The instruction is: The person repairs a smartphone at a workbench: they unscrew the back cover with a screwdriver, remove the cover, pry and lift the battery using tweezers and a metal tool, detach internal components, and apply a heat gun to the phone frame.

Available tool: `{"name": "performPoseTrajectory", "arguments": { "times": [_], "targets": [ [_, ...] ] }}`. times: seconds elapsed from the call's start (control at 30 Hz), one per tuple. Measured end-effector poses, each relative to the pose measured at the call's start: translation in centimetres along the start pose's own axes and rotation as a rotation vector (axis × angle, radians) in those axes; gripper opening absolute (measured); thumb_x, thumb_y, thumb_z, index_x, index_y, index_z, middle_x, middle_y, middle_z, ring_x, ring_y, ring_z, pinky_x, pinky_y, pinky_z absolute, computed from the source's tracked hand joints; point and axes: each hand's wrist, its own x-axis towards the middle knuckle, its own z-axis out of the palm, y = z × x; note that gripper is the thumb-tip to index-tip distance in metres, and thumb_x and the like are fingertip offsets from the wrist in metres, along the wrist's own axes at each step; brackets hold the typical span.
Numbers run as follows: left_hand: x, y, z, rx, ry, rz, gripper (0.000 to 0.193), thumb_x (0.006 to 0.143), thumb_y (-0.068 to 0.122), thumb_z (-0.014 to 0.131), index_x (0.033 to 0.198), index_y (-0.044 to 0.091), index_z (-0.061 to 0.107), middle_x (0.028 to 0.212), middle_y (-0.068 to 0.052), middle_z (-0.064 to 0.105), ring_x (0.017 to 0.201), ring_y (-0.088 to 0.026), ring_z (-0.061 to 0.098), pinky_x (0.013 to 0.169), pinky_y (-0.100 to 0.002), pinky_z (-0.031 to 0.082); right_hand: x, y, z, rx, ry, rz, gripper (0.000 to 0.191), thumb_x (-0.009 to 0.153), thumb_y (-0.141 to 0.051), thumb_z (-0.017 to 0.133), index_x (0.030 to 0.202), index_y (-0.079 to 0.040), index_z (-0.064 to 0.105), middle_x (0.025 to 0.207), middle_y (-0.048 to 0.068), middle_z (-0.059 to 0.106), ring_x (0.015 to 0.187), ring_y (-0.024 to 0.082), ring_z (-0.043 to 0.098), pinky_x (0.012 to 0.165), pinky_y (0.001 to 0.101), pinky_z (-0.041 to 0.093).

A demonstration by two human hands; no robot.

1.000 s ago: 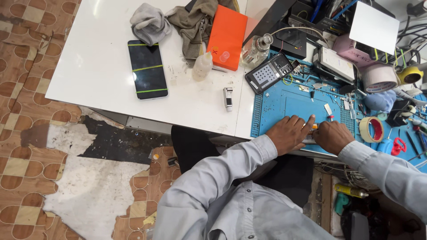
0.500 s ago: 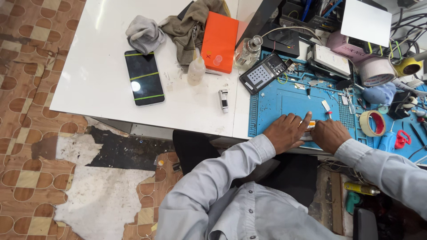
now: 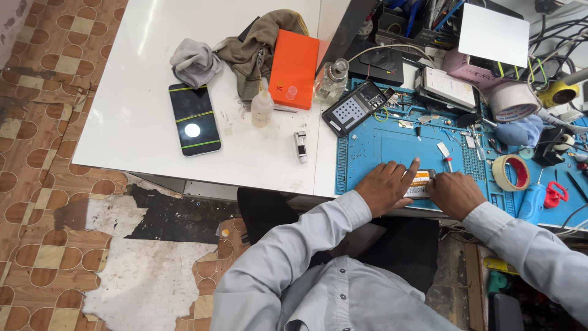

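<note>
Both my hands rest on the near edge of a blue work mat [image 3: 392, 144]. Between them lies a small flat device with an orange and white label [image 3: 420, 182]. My left hand [image 3: 387, 185] presses on its left end, one finger stretched over it. My right hand [image 3: 454, 193] grips its right end with fingers curled. Most of the device is hidden under the two hands.
On the white table [image 3: 141, 122] lie a black phone [image 3: 193, 119], a small bottle [image 3: 262, 108], an orange box [image 3: 294, 60], rags [image 3: 195, 60] and a small silver tool [image 3: 301, 146]. A dark keypad device [image 3: 355, 108], tape rolls [image 3: 512, 172] and cables crowd the mat's far and right sides.
The camera view has shifted slightly, so the table sits a little lower in frame. My hands stay on the small device; the left finger now stretches further across it.
</note>
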Motion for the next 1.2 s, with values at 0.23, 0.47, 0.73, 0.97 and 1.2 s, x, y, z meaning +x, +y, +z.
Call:
{"name": "performPoseTrajectory", "arguments": {
  "times": [0.23,0.47,0.73,0.97,1.2],
  "targets": [
    [2.1,0.0,1.6,-0.076,-0.034,0.010,0.103,0.082,0.053,0.078,0.153,-0.006,0.032,0.108,-0.013,0.059,0.102,-0.028,0.056,0.091,-0.040,0.049,-0.5,2.6,0.0,0.199,0.147,-0.030,0.039,0.095,-0.035,0.060,0.085,-0.001,0.075,0.077,0.025,0.071,0.073,0.044,0.069,0.073,0.0540,0.054],
    [4.5,0.2,7.1,-0.178,-0.099,-0.021,0.108,0.083,0.049,0.081,0.157,-0.005,0.024,0.121,-0.017,0.058,0.114,-0.032,0.054,0.101,-0.044,0.046,-0.3,10.4,4.2,0.788,0.173,-0.085,0.043,0.092,-0.023,0.074,0.126,0.003,0.068,0.100,0.017,0.073,0.090,0.027,0.072,0.079,0.0412,0.056],
    [6.8,2.1,8.5,-0.056,-0.059,0.058,0.112,0.083,0.045,0.087,0.160,-0.002,0.020,0.133,-0.017,0.053,0.126,-0.033,0.050,0.109,-0.046,0.045,-0.2,14.2,5.8,1.152,-0.020,0.062,0.048,0.097,-0.025,0.070,0.138,-0.004,0.058,0.103,0.003,0.067,0.097,0.012,0.063,0.077,0.0307,0.056],
    [7.5,3.4,9.7,-0.065,-0.045,0.073,0.112,0.083,0.044,0.088,0.160,0.000,0.020,0.138,-0.017,0.050,0.131,-0.035,0.048,0.118,-0.047,0.041,0.3,17.6,7.4,1.556,-0.074,-0.112,0.022,0.101,-0.017,0.069,0.114,-0.003,0.059,0.102,0.005,0.073,0.088,0.012,0.067,0.077,0.0285,0.057],
    [8.1,4.4,9.7,-0.368,0.189,-0.220,0.102,0.099,0.049,0.075,0.162,0.000,0.012,0.164,-0.026,0.028,0.156,-0.038,0.026,0.131,-0.046,0.027,-1.5,17.3,7.4,2.099,0.050,-0.031,0.021,0.105,-0.012,0.069,0.119,-0.002,0.057,0.110,0.015,0.073,0.092,0.015,0.071,0.080,0.0284,0.059]
  ]
}}
